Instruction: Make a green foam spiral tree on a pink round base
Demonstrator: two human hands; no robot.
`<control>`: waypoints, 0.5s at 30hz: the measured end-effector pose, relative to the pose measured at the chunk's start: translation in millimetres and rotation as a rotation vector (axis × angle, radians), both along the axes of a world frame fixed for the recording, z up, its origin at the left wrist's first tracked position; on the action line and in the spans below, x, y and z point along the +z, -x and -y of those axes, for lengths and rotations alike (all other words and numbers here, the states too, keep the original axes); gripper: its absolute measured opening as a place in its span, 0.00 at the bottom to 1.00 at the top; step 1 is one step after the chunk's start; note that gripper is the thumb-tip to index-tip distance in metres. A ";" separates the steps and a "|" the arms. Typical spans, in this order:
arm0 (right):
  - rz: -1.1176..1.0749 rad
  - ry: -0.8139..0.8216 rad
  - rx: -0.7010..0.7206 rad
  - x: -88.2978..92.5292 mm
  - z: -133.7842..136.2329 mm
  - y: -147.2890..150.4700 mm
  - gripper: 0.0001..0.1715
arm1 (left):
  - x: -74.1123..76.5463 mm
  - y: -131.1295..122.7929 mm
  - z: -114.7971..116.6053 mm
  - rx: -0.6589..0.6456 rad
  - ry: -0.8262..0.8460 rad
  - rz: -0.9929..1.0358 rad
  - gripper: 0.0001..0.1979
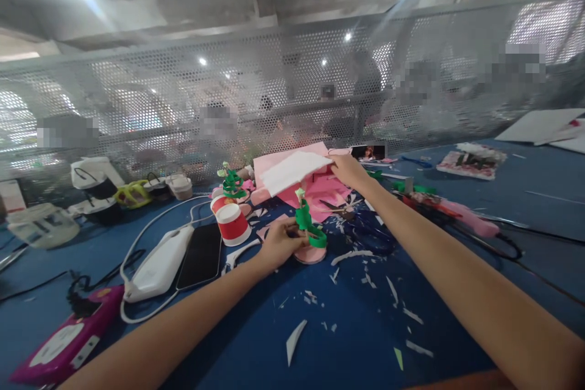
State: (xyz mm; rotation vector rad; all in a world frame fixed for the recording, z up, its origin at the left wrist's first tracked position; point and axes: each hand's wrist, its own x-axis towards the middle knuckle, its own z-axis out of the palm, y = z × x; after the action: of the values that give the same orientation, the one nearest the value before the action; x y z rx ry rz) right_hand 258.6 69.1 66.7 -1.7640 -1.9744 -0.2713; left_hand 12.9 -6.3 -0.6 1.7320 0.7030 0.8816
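A grey perforated screen (256, 91) is seen behind the work; in front of it a blue table (338, 341) is spread with things; at its far side pink sheets (326, 192) are overlapped by a white sheet (292, 172), whose right edge is pinched in the clamped fingers of the right hand (345, 167); at the near left a magenta power strip (68, 335) is laid, with a plug fitted in its end; beyond it a white power bank (158, 265) is set close beside a dark phone (200, 256); at the centre a green paper tree (303, 217) is stood upright on a round pink base (315, 255); its lower part is gripped by the left hand (278, 242), with the fingers closed on it; a second green tree (234, 186) is placed farther back, behind a red and white cup (232, 225); white scraps (295, 341) are scattered over the near tabletop, and a small pale-green scrap (399, 358) is seen near the front edge.
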 end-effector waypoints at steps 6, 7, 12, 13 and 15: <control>-0.077 -0.109 -0.101 3.6 2.4 5.9 0.23 | 4.5 -1.3 2.0 0.032 0.002 -0.035 0.10; -0.088 -0.117 -0.106 3.6 2.5 5.7 0.22 | 4.7 -1.4 2.1 0.035 0.000 -0.033 0.10; -0.135 -0.134 -0.113 2.6 0.4 4.2 0.21 | 5.2 -1.9 2.3 0.032 0.003 -0.039 0.10; -0.143 -0.142 -0.116 2.3 -0.4 4.3 0.22 | 5.7 -2.1 2.7 0.038 0.001 -0.044 0.10; -0.157 -0.164 -0.131 1.8 -2.4 5.4 0.22 | 6.9 -2.6 3.7 0.044 -0.003 -0.054 0.10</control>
State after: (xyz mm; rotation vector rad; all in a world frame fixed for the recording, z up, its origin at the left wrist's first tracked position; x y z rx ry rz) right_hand 253.2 71.5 68.5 -1.7548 -1.6825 -0.3182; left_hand 15.5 -9.9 6.3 1.7546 0.7783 0.8691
